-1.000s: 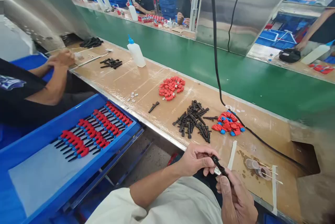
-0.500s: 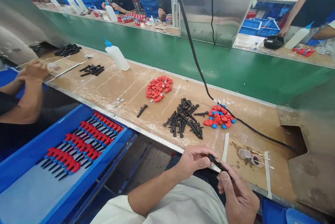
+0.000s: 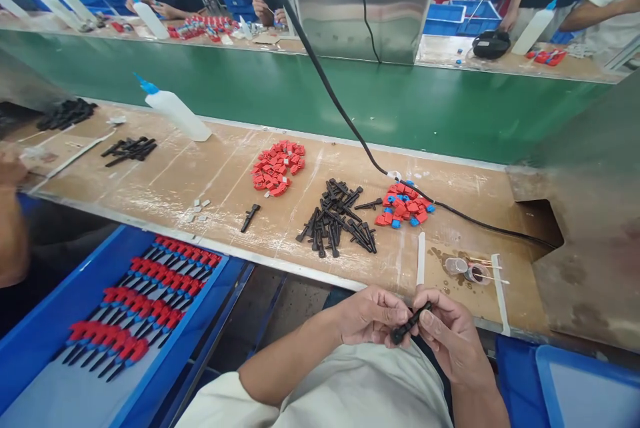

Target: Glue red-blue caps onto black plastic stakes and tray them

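My left hand (image 3: 373, 316) and my right hand (image 3: 447, 335) meet just below the bench edge, both pinching one small black plastic part (image 3: 410, 323) between fingertips. Beyond them on the wooden bench (image 3: 225, 175) lies a heap of black parts (image 3: 337, 218). To its right sits a pile of red and blue caps (image 3: 405, 209). A second pile of red caps (image 3: 277, 167) lies farther left, with a single black part (image 3: 249, 217) near the bench's front edge.
A blue tray (image 3: 65, 281) at lower left holds rows of finished red-capped pieces (image 3: 143, 301). A white squeeze bottle (image 3: 173, 110) lies on the bench; a black cable (image 3: 360, 148) crosses it. Small glue cups with sticks (image 3: 470, 271) stand at right. A green conveyor (image 3: 400, 108) runs behind. Other people work nearby.
The view has swung right and down. My hands drew closer together, and the black part now lies tilted between both fingertips instead of pointing away from me.
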The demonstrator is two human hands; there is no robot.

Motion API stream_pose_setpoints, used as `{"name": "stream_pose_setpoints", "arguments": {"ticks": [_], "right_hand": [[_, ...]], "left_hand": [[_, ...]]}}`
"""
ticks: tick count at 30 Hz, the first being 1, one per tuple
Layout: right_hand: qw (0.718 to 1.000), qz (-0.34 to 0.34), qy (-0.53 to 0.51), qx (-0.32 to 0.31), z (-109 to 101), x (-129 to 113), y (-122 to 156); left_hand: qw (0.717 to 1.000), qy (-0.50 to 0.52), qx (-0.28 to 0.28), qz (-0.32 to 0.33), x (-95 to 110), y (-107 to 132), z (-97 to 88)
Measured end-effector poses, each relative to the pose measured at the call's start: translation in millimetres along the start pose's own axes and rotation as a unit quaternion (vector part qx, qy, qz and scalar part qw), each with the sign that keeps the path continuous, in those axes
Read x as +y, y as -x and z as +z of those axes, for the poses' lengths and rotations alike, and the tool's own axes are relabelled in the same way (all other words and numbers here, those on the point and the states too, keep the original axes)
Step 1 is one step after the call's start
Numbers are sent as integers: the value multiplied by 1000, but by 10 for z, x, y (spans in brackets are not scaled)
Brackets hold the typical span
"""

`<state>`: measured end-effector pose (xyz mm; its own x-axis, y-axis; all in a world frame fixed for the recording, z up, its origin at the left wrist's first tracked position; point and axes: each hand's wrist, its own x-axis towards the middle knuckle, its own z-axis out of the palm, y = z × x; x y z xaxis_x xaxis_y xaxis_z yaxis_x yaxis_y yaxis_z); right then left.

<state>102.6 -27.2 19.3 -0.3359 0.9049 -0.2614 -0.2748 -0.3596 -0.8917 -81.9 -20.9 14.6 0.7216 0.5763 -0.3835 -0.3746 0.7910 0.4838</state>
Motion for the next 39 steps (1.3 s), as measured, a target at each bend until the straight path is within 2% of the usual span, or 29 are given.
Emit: {"name": "stream_pose_setpoints", "arguments": {"ticks": [4,5,6,7,8,10,11,12,16,18,24,30,36,39], "right_hand": [[998,12,48,-37,-43,24,76],[997,-2,81,-11,-36,12,116],[990,-32,128,43,-33,-9,157],[970,-79,188,130,-41,-36,193],[927,-136,251,242,-67,-71,219],[795,-221,348,446,-194,-152,225],[748,-231,370,501,-294,-192,204],[729,-221,377,527,-411,-226,168],[788,-141,358,481,-859,-250,-32],[791,-140,362,473,-962,-209,-100],[769,-165,413,460,-907,-195,-71],[711,-241,541,379,-948,-323,25],[720,-218,545,369,-975,-372,52],[714,-232,548,370,-957,-401,23]], "left_hand": [[999,22,-30,-36,-46,-24,14],[998,26,-30,-38,-57,-24,16],[998,28,-29,-38,-65,-24,16],[999,30,-27,-34,-68,-26,14],[999,32,-24,-27,-66,-30,11],[999,36,-12,-9,-47,-53,6],[999,40,-3,-1,-33,-72,6],[999,43,7,6,-17,-95,7],[997,57,39,37,36,-208,14],[996,67,41,46,45,-259,11],[988,115,64,76,57,-342,-12],[987,116,80,82,113,-393,-5],[988,120,70,70,91,-451,-16],[987,127,69,73,93,-469,-36]]}}
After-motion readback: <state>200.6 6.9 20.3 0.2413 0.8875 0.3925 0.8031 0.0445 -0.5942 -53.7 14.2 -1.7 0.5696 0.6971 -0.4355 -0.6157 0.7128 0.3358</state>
